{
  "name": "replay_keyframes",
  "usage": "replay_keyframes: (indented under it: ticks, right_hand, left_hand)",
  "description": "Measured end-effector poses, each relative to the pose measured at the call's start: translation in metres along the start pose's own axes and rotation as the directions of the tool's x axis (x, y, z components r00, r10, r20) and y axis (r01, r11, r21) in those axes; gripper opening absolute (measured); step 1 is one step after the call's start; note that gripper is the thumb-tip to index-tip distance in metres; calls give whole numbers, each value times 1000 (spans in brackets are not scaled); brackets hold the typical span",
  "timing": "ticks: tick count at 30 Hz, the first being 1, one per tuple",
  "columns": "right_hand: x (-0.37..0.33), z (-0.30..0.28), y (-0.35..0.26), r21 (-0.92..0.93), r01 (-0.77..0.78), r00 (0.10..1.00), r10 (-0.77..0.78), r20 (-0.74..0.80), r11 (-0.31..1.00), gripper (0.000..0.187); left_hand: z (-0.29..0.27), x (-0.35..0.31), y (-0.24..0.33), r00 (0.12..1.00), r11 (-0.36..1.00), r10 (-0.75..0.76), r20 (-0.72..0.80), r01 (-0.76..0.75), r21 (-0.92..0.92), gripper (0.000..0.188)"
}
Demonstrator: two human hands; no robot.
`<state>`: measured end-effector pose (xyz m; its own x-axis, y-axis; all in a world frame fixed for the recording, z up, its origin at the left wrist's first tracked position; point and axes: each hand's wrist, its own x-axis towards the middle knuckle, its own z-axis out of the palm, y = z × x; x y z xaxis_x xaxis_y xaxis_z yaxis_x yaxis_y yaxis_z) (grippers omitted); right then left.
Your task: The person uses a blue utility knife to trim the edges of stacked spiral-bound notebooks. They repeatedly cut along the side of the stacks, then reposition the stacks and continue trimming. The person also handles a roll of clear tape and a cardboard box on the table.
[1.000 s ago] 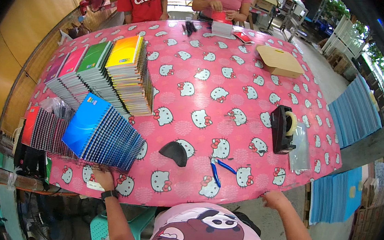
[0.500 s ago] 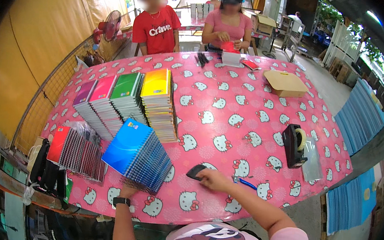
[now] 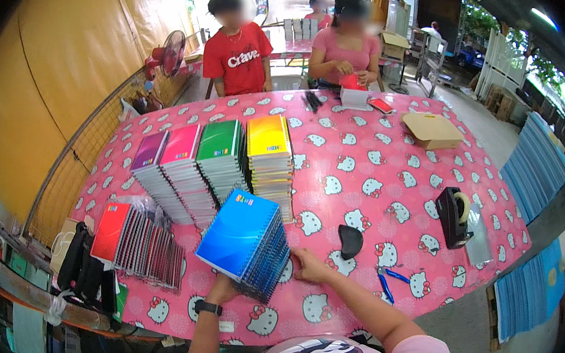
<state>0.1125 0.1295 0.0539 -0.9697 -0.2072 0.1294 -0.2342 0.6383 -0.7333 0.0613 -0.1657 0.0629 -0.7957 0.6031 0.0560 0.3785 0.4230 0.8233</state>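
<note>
A tall, leaning stack of blue spiral notebooks point(image 3: 240, 230) stands near the front of the table. My left hand point(image 3: 222, 289) is against the near lower side of this stack, its fingers mostly hidden beneath the notebooks. Just off the stack's right side, my right hand point(image 3: 310, 266) has its fingers apart and holds nothing. A small black curved object point(image 3: 350, 241) lies on the tablecloth beyond my right hand. To its right rest blue-handled nippers point(image 3: 391, 284).
Purple point(image 3: 149, 151), pink point(image 3: 181, 145), green point(image 3: 219, 142) and yellow notebook stacks point(image 3: 267, 137) stand behind; red notebooks point(image 3: 110, 233) lean at left. A tape dispenser point(image 3: 454, 219) and brown cardboard box point(image 3: 432, 131) sit right. Two people stand across the table point(image 3: 327, 174).
My right hand has let go of the black object, leaving it on the table, and moved left beside the blue notebooks. My left hand stays at the stack. The view has shifted.
</note>
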Motion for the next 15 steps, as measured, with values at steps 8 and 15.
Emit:
replay_keyframes:
  ticks: [8,15]
  right_hand:
    - [24,30,6,230,-50,998,58,-32,972,36]
    - [-5,33,32,89,-62,984,76,-164,994,30]
  left_hand:
    - [16,-1,-50,995,945,-78,-54,56,-322,51]
    - [-4,9,29,995,1000,3,103,-4,10,35]
